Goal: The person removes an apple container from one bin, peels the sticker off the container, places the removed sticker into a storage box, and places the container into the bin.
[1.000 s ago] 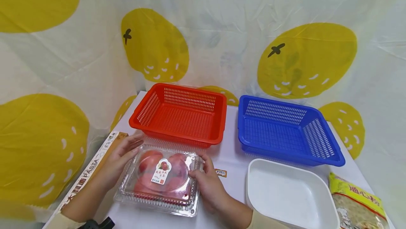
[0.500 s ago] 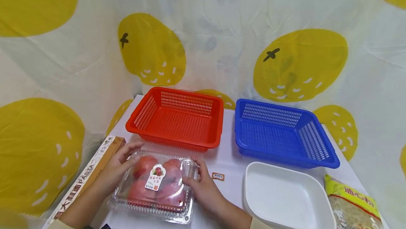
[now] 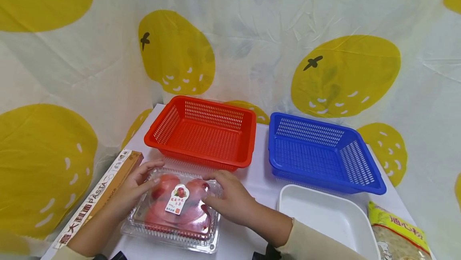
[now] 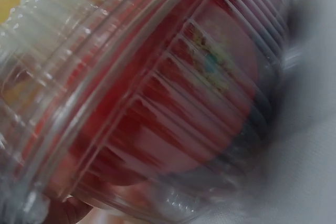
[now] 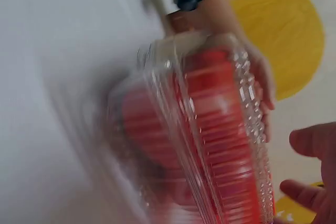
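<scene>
A clear plastic clamshell box of apples (image 3: 180, 204) sits on the white table, its lid bearing a white label with a fruit picture. My left hand (image 3: 131, 192) holds the box's far left corner, thumb over the lid edge; in the left wrist view a fingertip (image 4: 73, 211) shows at the rim of the box (image 4: 173, 108). Over the right part of the lid is my right hand (image 3: 234, 198). Its fingers (image 5: 310, 195) are spread apart beside the box (image 5: 210, 124) in the right wrist view, without visible contact.
A red basket (image 3: 201, 156) stands just behind the box, with a blue basket (image 3: 324, 180) to its right. A white tray (image 3: 324, 212) and a yellow-topped pasta bag (image 3: 399, 230) lie at the right. Along the left edge lies a long pasta box (image 3: 104, 188).
My right hand has left the box's right side and come up and inward over the lid, and its forearm now covers the small orange label. My left hand stays at the corner.
</scene>
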A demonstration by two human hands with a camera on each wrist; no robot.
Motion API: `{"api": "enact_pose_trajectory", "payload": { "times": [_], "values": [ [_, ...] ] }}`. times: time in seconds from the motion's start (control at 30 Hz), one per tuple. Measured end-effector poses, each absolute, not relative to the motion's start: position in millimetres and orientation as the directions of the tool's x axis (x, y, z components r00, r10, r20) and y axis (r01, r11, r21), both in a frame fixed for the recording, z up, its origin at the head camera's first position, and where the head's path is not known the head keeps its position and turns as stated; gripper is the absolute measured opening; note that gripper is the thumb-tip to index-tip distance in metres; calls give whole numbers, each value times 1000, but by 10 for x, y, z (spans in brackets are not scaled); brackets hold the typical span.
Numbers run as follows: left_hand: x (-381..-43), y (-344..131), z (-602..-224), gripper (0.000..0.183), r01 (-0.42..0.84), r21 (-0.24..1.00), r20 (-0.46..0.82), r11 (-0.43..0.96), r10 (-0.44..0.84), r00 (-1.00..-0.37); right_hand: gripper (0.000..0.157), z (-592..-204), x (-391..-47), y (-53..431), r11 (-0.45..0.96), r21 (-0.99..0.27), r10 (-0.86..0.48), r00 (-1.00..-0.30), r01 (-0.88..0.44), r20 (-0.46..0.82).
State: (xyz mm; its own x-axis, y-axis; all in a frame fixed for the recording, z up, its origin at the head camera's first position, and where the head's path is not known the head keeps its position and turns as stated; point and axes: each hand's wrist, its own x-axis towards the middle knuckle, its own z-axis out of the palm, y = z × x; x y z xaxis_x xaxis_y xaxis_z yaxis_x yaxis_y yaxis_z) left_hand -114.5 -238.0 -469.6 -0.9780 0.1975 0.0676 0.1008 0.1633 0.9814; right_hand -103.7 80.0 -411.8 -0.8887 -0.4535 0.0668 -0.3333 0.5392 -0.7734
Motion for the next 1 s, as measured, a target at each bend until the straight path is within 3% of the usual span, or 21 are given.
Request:
{"api": "enact_pose_trajectory", "payload": {
  "times": [0.3, 0.6, 0.77, 1.0],
  "values": [
    [-1140, -2404, -4711, 46, 123, 982, 93, 141, 203, -975, 53, -3943, -1248, 518, 643, -528, -651, -759, -555, 5],
    [-1099, -2424, -4731, 46, 112, 984, 83, 137, 205, -975, 56, -3881, -1311, 275, 674, -372, -704, -708, -638, -62],
    [-1142, -2409, -4697, 47, 111, 973, 70, 202, 198, -978, 43, -3900, -1359, 214, 683, -386, -689, -722, -620, -60],
    [-1172, -2378, -4718, 45, 123, 966, 75, 226, 210, -975, 10, -3982, -1381, 138, 680, -502, -626, -780, -535, -17]
  ]
}}
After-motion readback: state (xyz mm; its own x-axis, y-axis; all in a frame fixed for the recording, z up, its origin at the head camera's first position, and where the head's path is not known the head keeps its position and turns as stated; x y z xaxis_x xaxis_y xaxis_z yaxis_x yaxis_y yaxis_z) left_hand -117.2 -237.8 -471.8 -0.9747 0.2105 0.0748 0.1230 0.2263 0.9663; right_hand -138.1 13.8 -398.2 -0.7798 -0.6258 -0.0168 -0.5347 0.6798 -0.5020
